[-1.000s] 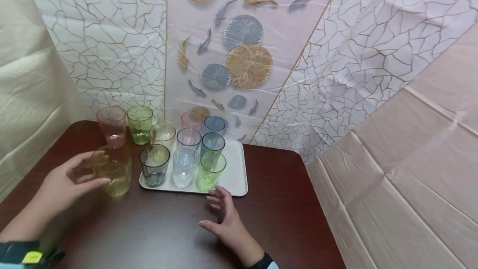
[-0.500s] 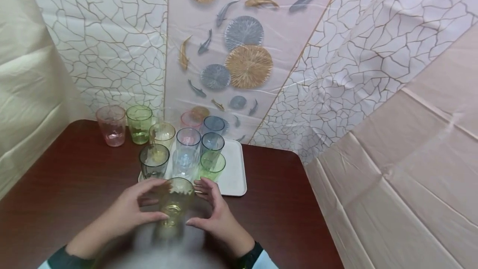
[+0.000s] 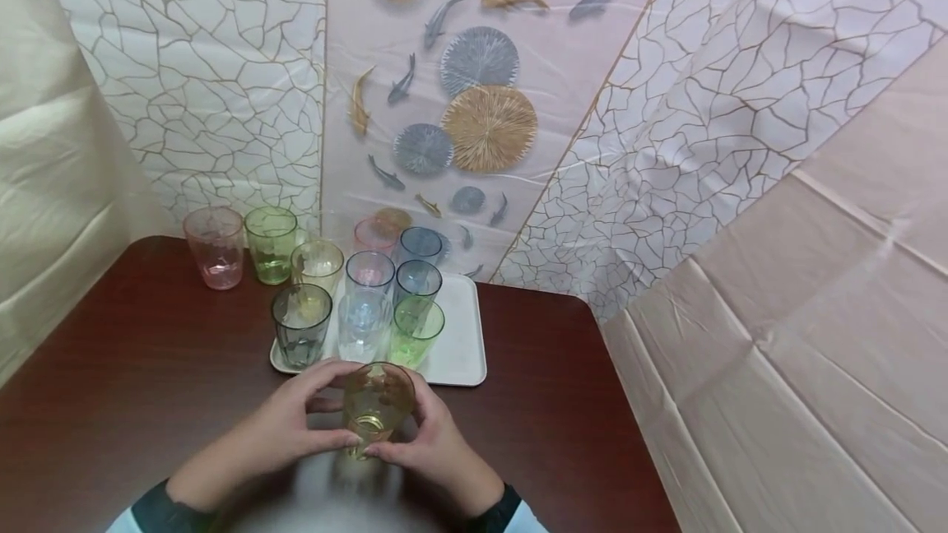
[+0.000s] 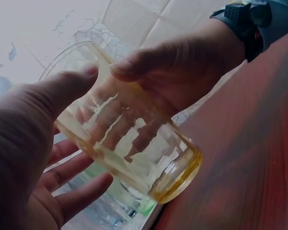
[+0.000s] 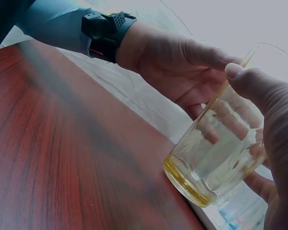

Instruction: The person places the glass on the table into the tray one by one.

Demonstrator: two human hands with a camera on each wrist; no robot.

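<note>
Over the reddish-brown wood-grained counter [image 3: 555, 401], the left hand [image 3: 292, 414] and right hand [image 3: 439, 434] pinch a transparent yellow tumbler [image 3: 381, 403]; a white rectangular tray [image 3: 461, 336] lies at its twelve o'clock.

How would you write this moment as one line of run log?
left hand: grips yellow cup; right hand: grips same cup; cup: in front of white tray; tray: bears other cups

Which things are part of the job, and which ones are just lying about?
Part of the job:
yellow cup, held between both hands
left hand
right hand

Probably just lying about:
white tray
grey cup
far-left pink cup
green cup beside it
patterned cloth behind
</note>
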